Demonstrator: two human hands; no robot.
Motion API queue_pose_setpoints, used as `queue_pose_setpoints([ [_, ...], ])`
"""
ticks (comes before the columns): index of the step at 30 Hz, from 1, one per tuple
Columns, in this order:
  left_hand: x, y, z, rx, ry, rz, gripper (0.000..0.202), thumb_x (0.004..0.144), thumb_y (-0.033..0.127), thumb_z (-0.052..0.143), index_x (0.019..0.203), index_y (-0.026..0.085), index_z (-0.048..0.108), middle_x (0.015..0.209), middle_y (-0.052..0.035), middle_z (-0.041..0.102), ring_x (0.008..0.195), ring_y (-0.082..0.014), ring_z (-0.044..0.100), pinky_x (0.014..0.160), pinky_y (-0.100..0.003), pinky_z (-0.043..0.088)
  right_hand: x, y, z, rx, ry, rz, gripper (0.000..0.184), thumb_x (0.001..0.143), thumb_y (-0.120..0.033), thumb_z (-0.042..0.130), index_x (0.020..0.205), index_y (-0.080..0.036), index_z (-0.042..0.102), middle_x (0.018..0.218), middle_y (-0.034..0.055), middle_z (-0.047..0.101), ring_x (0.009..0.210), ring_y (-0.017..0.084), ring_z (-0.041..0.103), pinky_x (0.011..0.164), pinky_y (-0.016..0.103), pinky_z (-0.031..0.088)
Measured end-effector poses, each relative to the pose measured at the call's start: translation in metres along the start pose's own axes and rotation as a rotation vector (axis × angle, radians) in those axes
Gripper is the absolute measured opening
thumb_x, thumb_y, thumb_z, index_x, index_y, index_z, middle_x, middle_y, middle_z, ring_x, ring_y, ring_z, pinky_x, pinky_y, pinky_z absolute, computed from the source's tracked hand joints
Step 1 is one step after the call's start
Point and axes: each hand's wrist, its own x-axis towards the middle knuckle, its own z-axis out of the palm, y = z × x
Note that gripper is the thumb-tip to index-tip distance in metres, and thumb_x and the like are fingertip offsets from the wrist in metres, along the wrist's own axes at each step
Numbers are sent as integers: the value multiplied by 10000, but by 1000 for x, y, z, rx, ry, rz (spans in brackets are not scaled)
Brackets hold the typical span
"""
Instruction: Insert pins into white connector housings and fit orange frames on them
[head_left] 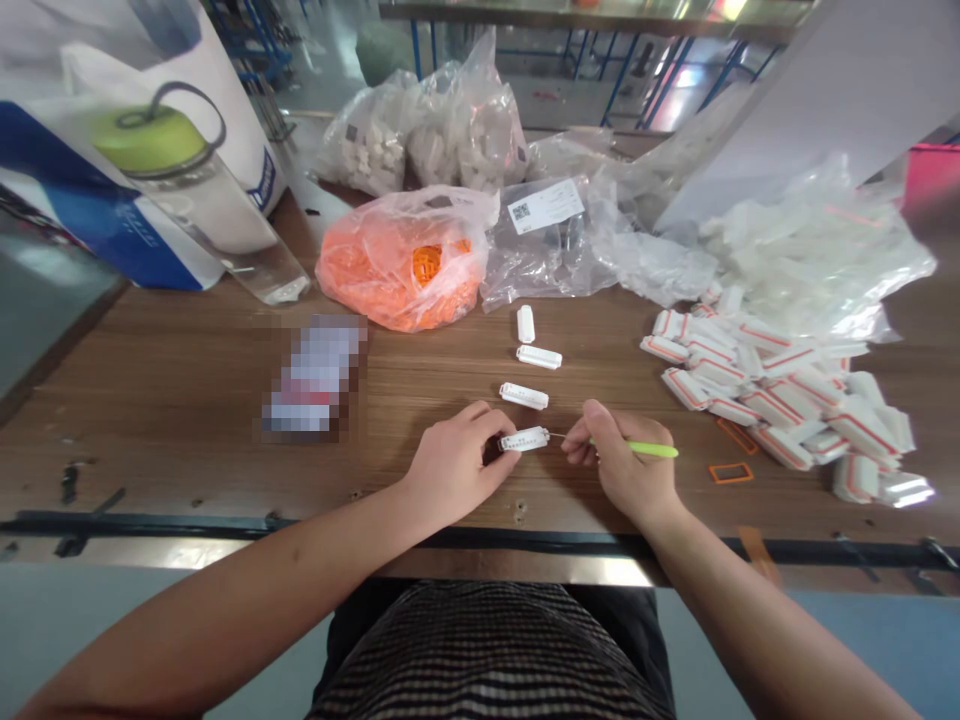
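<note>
My left hand [459, 455] pinches a small white plastic housing [525, 439] by its left end, just above the wooden table. In my right hand [624, 462] is a thin pick with a lime-green handle [654, 449]; its fine metal tip reaches the housing's right end. Whether the tip touches or enters the part is too small to tell. Beyond my hands lie three similar white housings, the nearest one [524, 396] lengthwise, another [539, 356] behind it, and the farthest one [526, 323] pointing away from me.
A pile of white housings with orange seals [780, 385] lies right, beside a loose orange ring [731, 473]. A bag of orange rings [405, 260] and clear plastic bags [551, 240] stand at the back. A bottle [217, 215] and a blurred-out object [315, 375] are left.
</note>
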Motion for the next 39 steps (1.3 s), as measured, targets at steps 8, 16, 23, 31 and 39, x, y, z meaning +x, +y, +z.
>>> queue_pose_setpoints([
  [8, -1, 0, -1, -1, 8, 7, 68, 815, 215, 655, 881, 208, 640, 789, 27, 560, 622, -109, 512, 601, -262, 391, 1, -5, 0, 51, 4, 74, 467, 864, -458, 543, 502, -181, 644, 468, 30, 644, 360, 98, 562, 361, 198, 441],
  [16, -2, -2, 1, 0, 24, 25, 76, 826, 212, 661, 901, 210, 647, 810, 25, 577, 619, -108, 514, 594, -261, 390, 2, -5, -2, 114, 23, 96, 470, 853, -474, 556, 495, -182, 643, 467, 31, 640, 353, 97, 555, 354, 199, 427],
  [23, -2, -1, 0, -6, 18, 10, 76, 820, 196, 667, 893, 202, 645, 815, 22, 578, 632, -109, 520, 609, -264, 400, 2, -5, 0, 117, -3, 132, 476, 836, -496, 571, 485, -179, 627, 457, 36, 636, 344, 97, 552, 341, 197, 416],
  [31, -1, -4, 1, -4, 26, 23, 72, 821, 208, 665, 891, 206, 649, 809, 25, 578, 633, -110, 524, 603, -264, 395, 2, -5, -1, 136, 31, 111, 474, 831, -498, 573, 486, -179, 632, 457, 36, 637, 340, 97, 548, 339, 199, 410],
  [39, 0, -2, 1, 7, 34, 32, 54, 822, 212, 659, 875, 205, 648, 781, 24, 570, 632, -114, 523, 602, -263, 399, 3, -3, 0, 88, 23, 112, 481, 841, -505, 563, 492, -182, 634, 456, 35, 638, 345, 102, 556, 344, 202, 425],
])
